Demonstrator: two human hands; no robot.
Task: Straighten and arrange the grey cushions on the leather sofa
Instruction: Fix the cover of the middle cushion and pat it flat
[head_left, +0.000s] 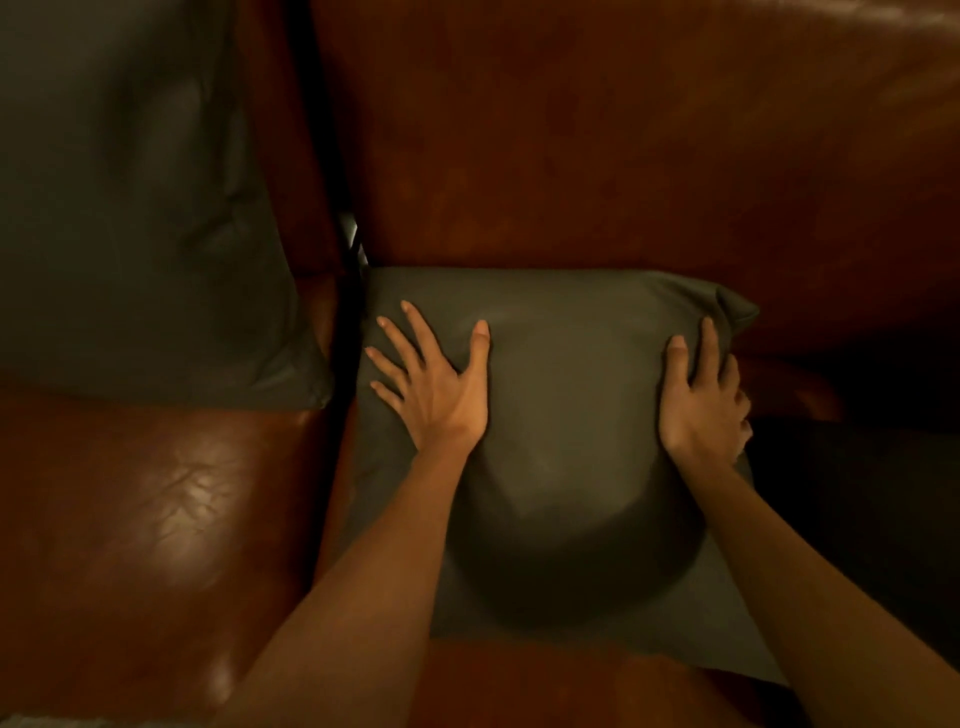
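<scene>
Left hand (436, 387) lies flat, fingers spread, right hand (701, 400) grips the edge of the centre grey cushion (571, 415) on the leather sofa (571, 156); apparently plumping it, standing upright next.

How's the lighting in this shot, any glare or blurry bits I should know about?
Head view: dim, warm light overall. Head view: glare patches shine on the left leather seat. Head view: the far grey cushion at upper left looks soft and blurred, while the near grey cushion under both hands is sharper. Head view: the right side beyond the right hand falls into deep shadow; wide-angle bending shows at the edges.
</scene>
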